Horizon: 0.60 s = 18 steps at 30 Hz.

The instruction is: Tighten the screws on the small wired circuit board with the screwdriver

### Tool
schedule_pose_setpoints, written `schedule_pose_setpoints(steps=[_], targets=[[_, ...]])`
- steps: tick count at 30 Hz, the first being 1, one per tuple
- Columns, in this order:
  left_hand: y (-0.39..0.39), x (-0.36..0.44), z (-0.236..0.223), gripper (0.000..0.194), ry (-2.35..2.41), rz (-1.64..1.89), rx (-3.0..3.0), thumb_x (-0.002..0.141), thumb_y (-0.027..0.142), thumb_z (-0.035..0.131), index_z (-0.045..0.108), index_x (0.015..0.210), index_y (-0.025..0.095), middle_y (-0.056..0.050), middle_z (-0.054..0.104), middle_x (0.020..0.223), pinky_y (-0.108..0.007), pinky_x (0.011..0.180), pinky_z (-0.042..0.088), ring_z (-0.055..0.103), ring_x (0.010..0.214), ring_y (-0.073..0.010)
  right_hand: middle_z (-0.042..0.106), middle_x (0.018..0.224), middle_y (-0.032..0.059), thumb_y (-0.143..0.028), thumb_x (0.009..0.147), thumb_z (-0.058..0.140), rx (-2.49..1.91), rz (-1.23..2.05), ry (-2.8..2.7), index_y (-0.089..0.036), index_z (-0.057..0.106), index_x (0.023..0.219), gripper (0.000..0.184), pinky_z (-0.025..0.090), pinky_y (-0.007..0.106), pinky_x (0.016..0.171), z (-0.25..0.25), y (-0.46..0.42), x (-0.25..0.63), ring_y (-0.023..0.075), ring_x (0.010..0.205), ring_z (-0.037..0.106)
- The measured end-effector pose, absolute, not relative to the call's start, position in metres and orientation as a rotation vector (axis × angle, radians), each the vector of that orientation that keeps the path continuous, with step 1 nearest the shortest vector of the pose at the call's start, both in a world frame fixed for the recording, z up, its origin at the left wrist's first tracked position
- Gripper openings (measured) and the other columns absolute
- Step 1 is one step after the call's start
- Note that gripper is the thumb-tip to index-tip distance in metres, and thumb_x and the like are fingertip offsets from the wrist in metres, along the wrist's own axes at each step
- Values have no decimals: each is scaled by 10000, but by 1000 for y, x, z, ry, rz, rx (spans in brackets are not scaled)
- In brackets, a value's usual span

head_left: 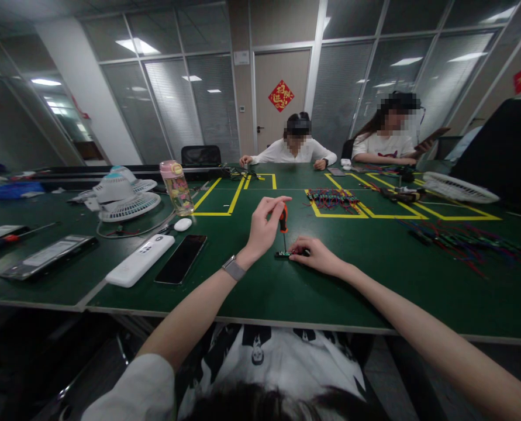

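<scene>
My left hand [264, 227], with a watch on its wrist, is closed around the handle of an orange and black screwdriver [283, 221]. The screwdriver stands upright, its thin shaft reaching down to a small green circuit board [281, 254] flat on the table. With bent fingers, my right hand [311, 255] grips the right end of that board, partly covering it. Whether the tip sits in a screw is too small to make out.
Left of my hands lie a black phone [181, 259], a white power bank [140, 261] and a white case [183, 224]. A bottle [176, 188] and fan [126, 199] stand behind. Wired boards [333, 199] lie inside yellow tape; more wired boards [457, 240] lie right. Two people sit opposite.
</scene>
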<state>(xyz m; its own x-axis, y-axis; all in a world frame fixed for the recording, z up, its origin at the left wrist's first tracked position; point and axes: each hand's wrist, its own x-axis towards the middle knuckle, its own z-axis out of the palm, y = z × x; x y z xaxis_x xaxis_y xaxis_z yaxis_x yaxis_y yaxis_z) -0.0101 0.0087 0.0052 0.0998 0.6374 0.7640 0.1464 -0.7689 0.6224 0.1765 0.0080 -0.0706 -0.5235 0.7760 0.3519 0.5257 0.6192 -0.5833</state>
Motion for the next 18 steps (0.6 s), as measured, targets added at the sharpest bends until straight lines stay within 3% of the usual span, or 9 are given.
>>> schedule_pose_setpoints(steps=[6, 10, 14, 18], targets=[[11, -8, 1, 329, 585, 1589, 1897, 970, 261, 409, 575, 1250, 212, -85, 598, 1259, -315, 957, 462, 615, 1087, -181, 612, 810, 37, -259, 819, 660, -1026, 538, -2256, -172, 710, 883, 119, 471, 275, 669, -69, 7, 175, 153, 708, 585], [12, -7, 0, 318, 605, 1607, 1856, 963, 265, 433, 584, 1237, 213, -78, 646, 1153, -297, 877, 498, 648, 977, -166, 614, 812, 38, -274, 826, 655, -1037, 542, -2260, -174, 711, 885, 128, 469, 277, 669, -68, 6, 175, 156, 713, 586], [10, -8, 1, 228, 696, 1678, 1942, 897, 287, 575, 669, 1093, 219, -48, 622, 978, -248, 785, 496, 606, 872, -140, 611, 813, 39, -277, 826, 658, -1033, 532, -2262, -172, 716, 888, 135, 465, 278, 667, -68, 6, 176, 158, 715, 585], [9, -8, 1, 233, 696, 1696, 1984, 923, 287, 533, 673, 1098, 226, -50, 589, 1017, -240, 807, 483, 586, 916, -137, 606, 813, 38, -260, 822, 661, -1036, 521, -2258, -168, 716, 883, 123, 467, 276, 671, -70, 7, 176, 155, 713, 584]])
